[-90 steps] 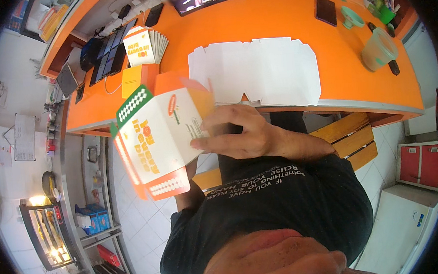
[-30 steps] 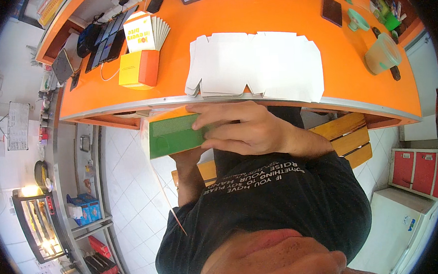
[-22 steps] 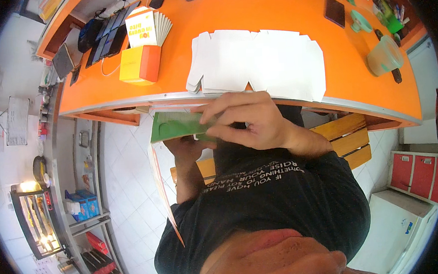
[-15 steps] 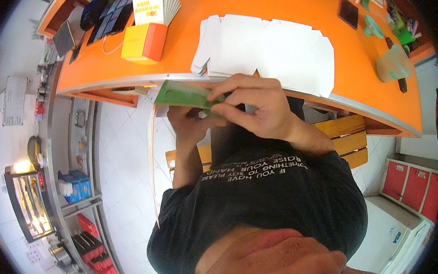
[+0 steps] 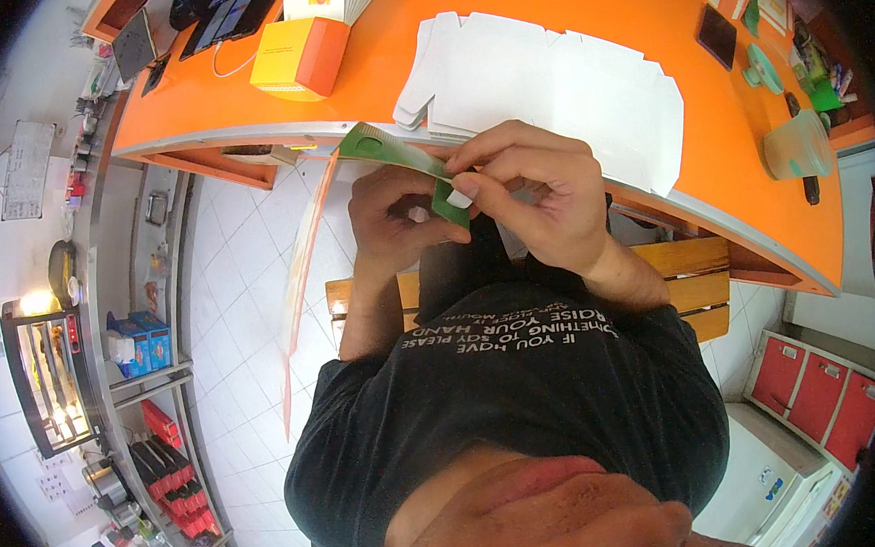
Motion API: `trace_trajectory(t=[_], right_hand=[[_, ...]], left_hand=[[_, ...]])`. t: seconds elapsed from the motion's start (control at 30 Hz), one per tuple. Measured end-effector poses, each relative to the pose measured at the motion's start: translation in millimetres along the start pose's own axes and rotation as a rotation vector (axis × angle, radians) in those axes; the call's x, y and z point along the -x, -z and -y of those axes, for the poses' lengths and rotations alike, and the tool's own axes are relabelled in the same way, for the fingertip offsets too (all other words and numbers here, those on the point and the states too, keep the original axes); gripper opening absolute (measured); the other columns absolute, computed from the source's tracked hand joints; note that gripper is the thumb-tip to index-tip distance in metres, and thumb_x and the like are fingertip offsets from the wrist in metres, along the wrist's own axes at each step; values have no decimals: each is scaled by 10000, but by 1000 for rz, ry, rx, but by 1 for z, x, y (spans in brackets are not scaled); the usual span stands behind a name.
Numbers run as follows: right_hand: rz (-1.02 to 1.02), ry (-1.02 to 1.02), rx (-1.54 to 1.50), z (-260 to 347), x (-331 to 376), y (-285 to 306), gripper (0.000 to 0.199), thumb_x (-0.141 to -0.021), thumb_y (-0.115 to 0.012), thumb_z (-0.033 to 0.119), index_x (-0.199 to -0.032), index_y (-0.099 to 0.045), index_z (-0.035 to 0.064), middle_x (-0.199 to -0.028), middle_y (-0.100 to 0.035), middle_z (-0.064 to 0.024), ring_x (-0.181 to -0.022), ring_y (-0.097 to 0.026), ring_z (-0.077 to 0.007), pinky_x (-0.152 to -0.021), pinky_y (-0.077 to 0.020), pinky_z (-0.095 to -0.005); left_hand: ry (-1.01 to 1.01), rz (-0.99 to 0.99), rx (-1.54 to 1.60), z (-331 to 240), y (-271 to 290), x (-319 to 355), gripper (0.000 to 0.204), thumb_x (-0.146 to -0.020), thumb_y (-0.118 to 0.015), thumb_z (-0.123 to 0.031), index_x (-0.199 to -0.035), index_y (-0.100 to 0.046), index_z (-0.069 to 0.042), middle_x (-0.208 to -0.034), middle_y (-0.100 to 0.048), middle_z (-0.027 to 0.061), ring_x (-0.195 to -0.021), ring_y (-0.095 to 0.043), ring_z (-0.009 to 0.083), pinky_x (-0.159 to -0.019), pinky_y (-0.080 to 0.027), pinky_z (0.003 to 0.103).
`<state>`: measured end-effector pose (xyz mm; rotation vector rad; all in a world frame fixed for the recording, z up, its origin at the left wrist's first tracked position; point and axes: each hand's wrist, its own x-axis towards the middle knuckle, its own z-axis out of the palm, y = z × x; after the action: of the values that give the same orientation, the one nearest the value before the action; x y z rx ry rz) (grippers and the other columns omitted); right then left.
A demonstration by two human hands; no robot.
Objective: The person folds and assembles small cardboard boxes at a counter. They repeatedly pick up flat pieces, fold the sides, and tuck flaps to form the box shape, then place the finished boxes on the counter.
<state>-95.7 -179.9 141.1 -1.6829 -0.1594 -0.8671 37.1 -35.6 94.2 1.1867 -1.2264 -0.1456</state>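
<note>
Right fingers: our right hand (image 5: 543, 195) is closed in a pinch, thumb and fingertips on the inner end of the green panel (image 5: 382, 145).
Left fingers: our left hand (image 5: 392, 214) is curled beneath that panel, thumb side at the foot of the small green tab (image 5: 449, 213); we take it as gripping, though some fingertips are hidden.
Carton: the green-sided carton is held up between both hands, in front of the near counter edge and above our lap, with its long panel (image 5: 301, 287) hanging nearly edge-on at the left.
White piece: a small white piece (image 5: 460, 199) shows just below our right thumb; we cannot tell whether it is the tab's inner face.
Folding well: we judge it best to press along the crease near its line, rather than pull on the tab's tip, since thin card probably buckles there.
Holding well: the left hand should back the panel from below while the right works, and the hanging panel should swing freely, lest its weight twist the corner.
Counter: on the orange counter (image 5: 197, 103) lie the stacked white die-cut blanks (image 5: 602, 103); the yellow-and-orange box (image 5: 299, 59) stands farther left, before the fanned printed cartons (image 5: 316, 0).
</note>
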Motion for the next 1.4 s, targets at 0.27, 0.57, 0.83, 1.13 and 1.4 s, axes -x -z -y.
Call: trace_trajectory(t=[0.27, 0.57, 0.83, 1.13, 1.4], right_hand=[[82, 134, 227, 9, 0, 2, 55, -839, -723, -14, -859, -678, -37, -1069, -709, -124, -814, -725, -178, -659, -597, -268], [69, -85, 26, 4, 1, 3, 59, -835, -707, -36, -884, -677, -47, -1126, -675, -136, -890, -722, -188, -736, -616, -274], [72, 50, 174, 7, 5, 0, 72, -828, -733, -29, -874, -679, -43, -1105, -677, -131, -896, -723, -196, -752, -607, -277], [142, 152, 233, 8, 8, 0, 102, -808, -776, -11, -889, -719, -36, -1168, -697, -175, -1010, -709, -269, -845, -560, -338], [189, 135, 98, -7, 14, 7, 214, -789, -798, 23, -995, -747, -2, -1165, -691, -175, -1052, -700, -329, -901, -567, -401]], left_hand=[[108, -8, 91, 0, -3, 3, 553, -654, -948, -173, -1096, -681, 26, -1177, -683, 120, -951, -704, 182, -758, -604, 292], [71, -7, 93, 7, -2, 3, 545, -670, -933, -144, -1113, -677, 44, -1103, -702, 126, -935, -720, 204, -804, -610, 310], [131, -8, -7, -2, 1, 4, 469, -648, -940, -130, -1033, -716, 17, -1023, -726, 111, -937, -722, 198, -823, -596, 303], [170, -147, 109, 2, -3, 11, 503, -661, -935, -97, -1093, -701, 12, -1065, -720, 71, -994, -694, 184, -873, -569, 308], [99, -231, 20, 5, -4, 19, 422, -740, -916, -218, -1031, -705, 4, -1078, -719, 67, -953, -691, 174, -814, -563, 308]])
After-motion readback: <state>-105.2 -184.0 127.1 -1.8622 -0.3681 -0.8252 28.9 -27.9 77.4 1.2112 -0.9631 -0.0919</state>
